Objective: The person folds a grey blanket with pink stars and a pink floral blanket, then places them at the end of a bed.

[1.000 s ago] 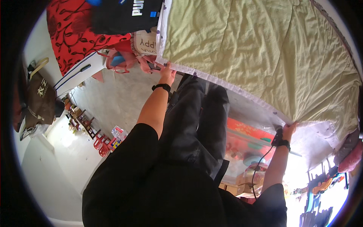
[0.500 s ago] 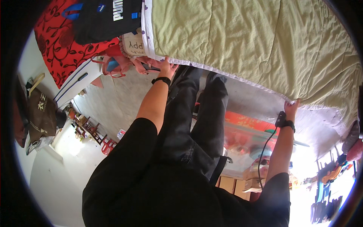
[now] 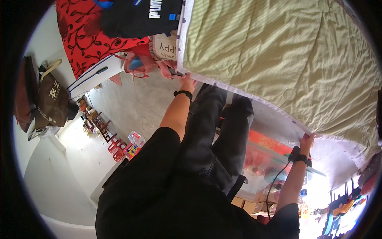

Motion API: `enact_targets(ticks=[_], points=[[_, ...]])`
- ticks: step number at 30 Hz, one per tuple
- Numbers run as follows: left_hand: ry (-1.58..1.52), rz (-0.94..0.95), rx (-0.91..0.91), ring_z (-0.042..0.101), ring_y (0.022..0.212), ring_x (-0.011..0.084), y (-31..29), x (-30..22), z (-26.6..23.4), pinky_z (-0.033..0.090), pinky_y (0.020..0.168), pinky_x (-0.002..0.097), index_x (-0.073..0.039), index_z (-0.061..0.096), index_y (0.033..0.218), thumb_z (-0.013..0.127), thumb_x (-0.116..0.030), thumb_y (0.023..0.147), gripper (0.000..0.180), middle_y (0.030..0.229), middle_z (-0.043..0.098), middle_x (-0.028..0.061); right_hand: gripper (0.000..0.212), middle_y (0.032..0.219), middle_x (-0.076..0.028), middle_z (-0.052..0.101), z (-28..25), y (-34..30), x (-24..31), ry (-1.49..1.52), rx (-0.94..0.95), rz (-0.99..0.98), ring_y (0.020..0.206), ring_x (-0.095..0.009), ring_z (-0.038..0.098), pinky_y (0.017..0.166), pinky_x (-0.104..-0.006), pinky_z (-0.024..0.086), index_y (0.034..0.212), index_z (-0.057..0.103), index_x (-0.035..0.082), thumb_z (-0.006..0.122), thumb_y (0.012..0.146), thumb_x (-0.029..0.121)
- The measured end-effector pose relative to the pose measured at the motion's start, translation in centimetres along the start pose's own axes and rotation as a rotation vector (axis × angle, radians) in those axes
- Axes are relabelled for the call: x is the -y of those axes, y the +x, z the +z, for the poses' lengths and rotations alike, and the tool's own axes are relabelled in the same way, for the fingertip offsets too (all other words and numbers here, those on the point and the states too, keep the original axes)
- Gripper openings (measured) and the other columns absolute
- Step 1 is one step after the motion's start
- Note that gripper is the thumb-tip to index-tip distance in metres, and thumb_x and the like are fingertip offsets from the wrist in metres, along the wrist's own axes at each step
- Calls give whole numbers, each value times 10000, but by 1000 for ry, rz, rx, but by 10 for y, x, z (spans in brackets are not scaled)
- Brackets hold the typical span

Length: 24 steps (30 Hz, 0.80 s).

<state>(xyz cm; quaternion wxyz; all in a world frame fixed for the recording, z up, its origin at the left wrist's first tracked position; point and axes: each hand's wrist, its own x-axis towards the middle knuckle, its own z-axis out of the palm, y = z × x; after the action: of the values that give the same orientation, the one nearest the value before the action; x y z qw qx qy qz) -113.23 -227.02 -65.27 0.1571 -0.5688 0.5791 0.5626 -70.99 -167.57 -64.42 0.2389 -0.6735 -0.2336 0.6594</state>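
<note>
A pale green quilt with a whitish, dark-spotted border spreads across the upper right. My left hand is closed on its near left corner, the fingers partly hidden by the cloth. Farther right along the same edge, my right hand pinches the border between thumb and fingers. Between the two hands the edge runs fairly straight, slanting down to the right. Each wrist wears a black band, and a cable hangs from a small black device at the right one.
Left of the quilt lie a black cloth item, a red patterned cloth and a cream printed cloth. A brown bag hangs at far left. Red stools stand on the floor. Below the quilt's right part is a clear plastic bin.
The view has shifted, so most things sit farther right and the hands lower in the picture. Both hands keep their hold on the quilt's edge.
</note>
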Motion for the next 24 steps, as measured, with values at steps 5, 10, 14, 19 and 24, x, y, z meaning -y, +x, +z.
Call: enact_targets(ticks=[5, 10, 14, 19, 24], points=[[-97, -23, 140, 488, 870, 158, 47, -38, -11, 430, 613, 311, -96, 514, 1130, 654, -102, 759, 397, 851, 504, 37, 391, 1089, -83, 559, 75, -27, -11, 6, 52, 334, 1017, -208, 504, 928, -355, 375, 1133, 496, 72, 480, 886, 376], [-129, 7, 216, 419, 663, 132, 58, -59, -22, 350, 555, 265, -104, 580, 969, 635, -37, 731, 253, 823, 504, 5, 401, 1065, -54, 580, 100, -38, -59, 55, -45, 419, 986, -199, 515, 894, -402, 370, 1075, 544, 121, 509, 853, 453], [-80, 92, 55, 428, 669, 136, 31, -58, -11, 361, 570, 275, -94, 575, 1033, 584, -38, 789, 251, 854, 515, -2, 336, 986, -46, 601, 102, -48, -104, 179, 231, 528, 902, -199, 542, 844, -390, 407, 1006, 565, 101, 506, 869, 403], [-39, 204, -12, 495, 767, 140, 54, -55, -15, 422, 633, 324, -65, 552, 1050, 560, -49, 825, 226, 948, 555, 22, 379, 1036, -40, 599, 112, -50, -146, 141, 107, 410, 917, -191, 542, 901, -371, 382, 1062, 543, 87, 500, 869, 411], [52, 548, -213, 514, 786, 153, 76, -47, -10, 408, 657, 299, -73, 521, 1024, 567, -179, 865, 196, 824, 544, 23, 403, 994, -40, 590, 120, -83, -153, 37, -7, 345, 926, -180, 538, 921, -353, 363, 1040, 521, 75, 499, 864, 437]])
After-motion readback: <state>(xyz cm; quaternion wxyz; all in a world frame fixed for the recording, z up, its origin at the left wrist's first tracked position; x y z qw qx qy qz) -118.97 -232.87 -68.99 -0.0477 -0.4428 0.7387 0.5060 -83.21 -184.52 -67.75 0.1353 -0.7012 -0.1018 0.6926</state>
